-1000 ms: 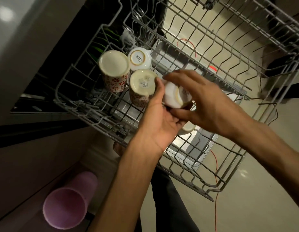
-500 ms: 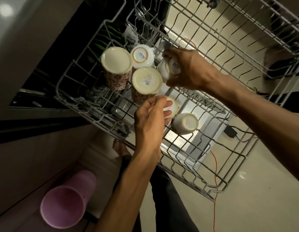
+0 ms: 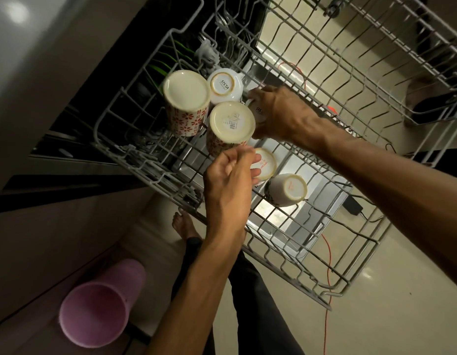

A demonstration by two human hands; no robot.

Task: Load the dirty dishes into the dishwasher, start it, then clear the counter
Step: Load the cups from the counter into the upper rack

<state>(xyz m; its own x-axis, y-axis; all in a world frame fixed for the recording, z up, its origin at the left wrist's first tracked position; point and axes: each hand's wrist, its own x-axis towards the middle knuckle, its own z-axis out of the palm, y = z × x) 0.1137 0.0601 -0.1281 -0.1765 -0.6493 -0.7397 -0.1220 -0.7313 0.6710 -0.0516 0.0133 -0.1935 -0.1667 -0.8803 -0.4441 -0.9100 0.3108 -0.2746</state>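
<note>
The small white cup (image 3: pixel 258 112) had moved in the last second from between both hands, over the middle of the rack, to the far row, where the right hand (image 3: pixel 281 114) gripped it bottom-up just beside the white cup (image 3: pixel 223 85) already standing there. The left hand (image 3: pixel 228 183), which had steadied that cup a second before, had dropped to another cup (image 3: pixel 264 163) nearer in the rack and curled its fingers round it. Next to that one a third cup (image 3: pixel 286 189) lay tilted on the wires. Two tall flowered mugs (image 3: pixel 186 102) stood upside down at the left, touching each other. I judged the cups nearly all placed, with the last two being seated.

The upper rack (image 3: pixel 350 285) was drawn fully out over the open dishwasher door (image 3: pixel 299 242). Below, an orange cable (image 3: pixel 328 265) ran across the pale floor (image 3: pixel 388 316), and a pink bin (image 3: pixel 96 311) stood near the cabinet at the left. No worktop showed.
</note>
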